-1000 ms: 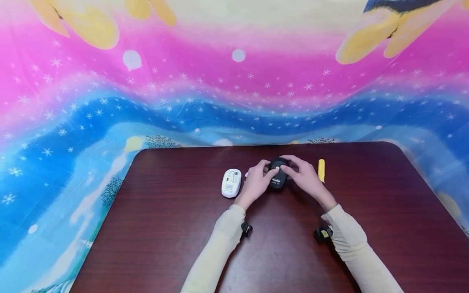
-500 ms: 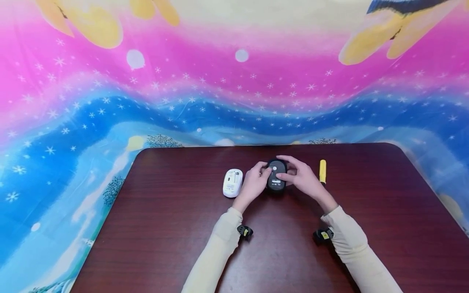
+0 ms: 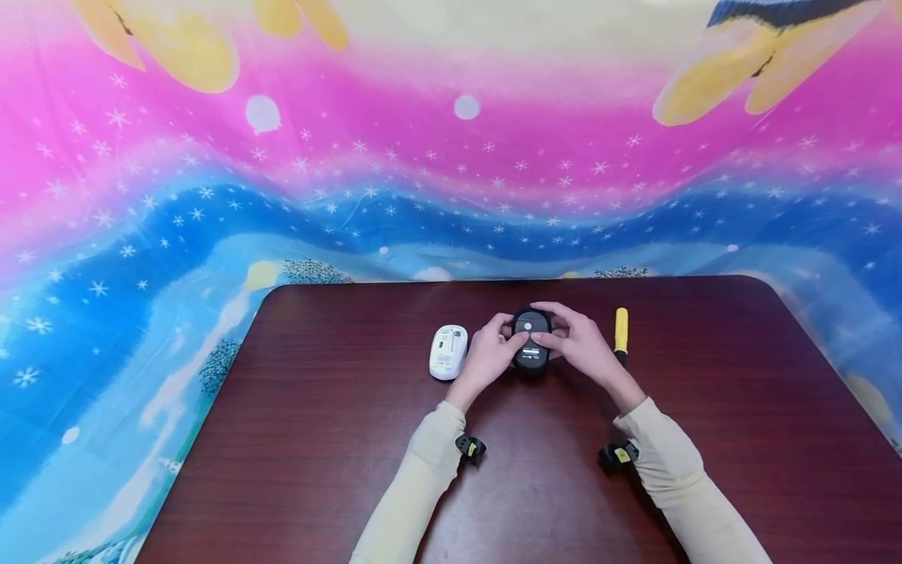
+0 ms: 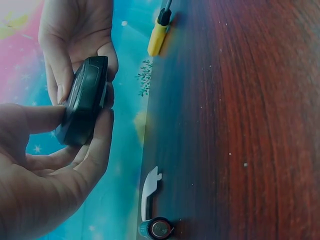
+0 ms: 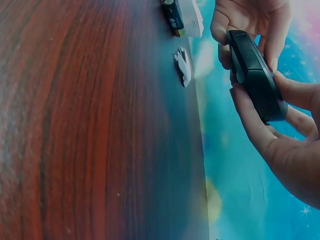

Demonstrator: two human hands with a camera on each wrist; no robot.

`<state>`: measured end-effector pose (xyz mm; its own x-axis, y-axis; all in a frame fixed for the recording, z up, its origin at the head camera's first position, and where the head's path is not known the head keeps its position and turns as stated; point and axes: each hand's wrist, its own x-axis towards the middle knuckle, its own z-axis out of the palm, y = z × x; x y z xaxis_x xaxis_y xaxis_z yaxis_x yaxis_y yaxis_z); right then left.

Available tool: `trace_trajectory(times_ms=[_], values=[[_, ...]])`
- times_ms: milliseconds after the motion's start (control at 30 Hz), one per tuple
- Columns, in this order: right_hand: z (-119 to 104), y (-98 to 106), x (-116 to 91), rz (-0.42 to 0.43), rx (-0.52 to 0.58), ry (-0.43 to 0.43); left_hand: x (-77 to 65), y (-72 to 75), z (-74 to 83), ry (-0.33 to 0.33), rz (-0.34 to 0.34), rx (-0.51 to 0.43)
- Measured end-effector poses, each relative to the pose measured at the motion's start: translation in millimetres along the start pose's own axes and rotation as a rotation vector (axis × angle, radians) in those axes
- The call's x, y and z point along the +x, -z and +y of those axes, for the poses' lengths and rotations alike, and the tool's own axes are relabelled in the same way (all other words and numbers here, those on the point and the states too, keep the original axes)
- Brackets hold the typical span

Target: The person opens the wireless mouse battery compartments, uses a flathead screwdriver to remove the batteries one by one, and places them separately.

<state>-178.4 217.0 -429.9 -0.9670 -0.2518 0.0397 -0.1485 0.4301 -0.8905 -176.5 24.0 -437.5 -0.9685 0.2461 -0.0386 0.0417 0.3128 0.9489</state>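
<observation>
Both hands hold a black computer mouse (image 3: 532, 346), its underside with a label and a pale round spot facing up in the head view. My left hand (image 3: 486, 352) grips its left side, the thumb on the underside and fingers curled beneath. From the other side my right hand (image 3: 582, 337) grips it likewise, and the two thumb tips nearly meet. In the left wrist view the black mouse (image 4: 86, 102) is raised above the table. Left of the hands a white mouse (image 3: 448, 352) lies upside down, its battery bay uncovered.
A screwdriver with a yellow handle (image 3: 621, 329) lies right of the hands. A small white cover (image 4: 150, 192) and a battery (image 4: 160, 229) lie on the table; the right wrist view also shows the cover (image 5: 184, 67). A patterned cloth (image 3: 423, 196) hangs behind the dark wooden table (image 3: 338, 439).
The hands have shifted slightly left with the black mouse, and its underside is now tipped more toward the head camera. The thumbs have slid down the underside.
</observation>
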Motion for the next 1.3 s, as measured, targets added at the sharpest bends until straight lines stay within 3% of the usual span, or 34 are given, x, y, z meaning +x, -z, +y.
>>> trace_trajectory(times_ms=[867, 1167, 1300], values=[[0.7, -8.6, 2.6, 0.021, -0.027, 0.02, 2.9, 1.0, -2.5, 0.002, 0.018, -0.009], [1.1, -6.9, 3.4, 0.112, -0.122, 0.037, 2.1, -3.4, -3.3, -0.011, 0.019, -0.051], [-0.2, -6.7, 3.7, 0.174, -0.092, 0.039, 1.0, -4.8, -2.3, -0.013, 0.037, -0.059]])
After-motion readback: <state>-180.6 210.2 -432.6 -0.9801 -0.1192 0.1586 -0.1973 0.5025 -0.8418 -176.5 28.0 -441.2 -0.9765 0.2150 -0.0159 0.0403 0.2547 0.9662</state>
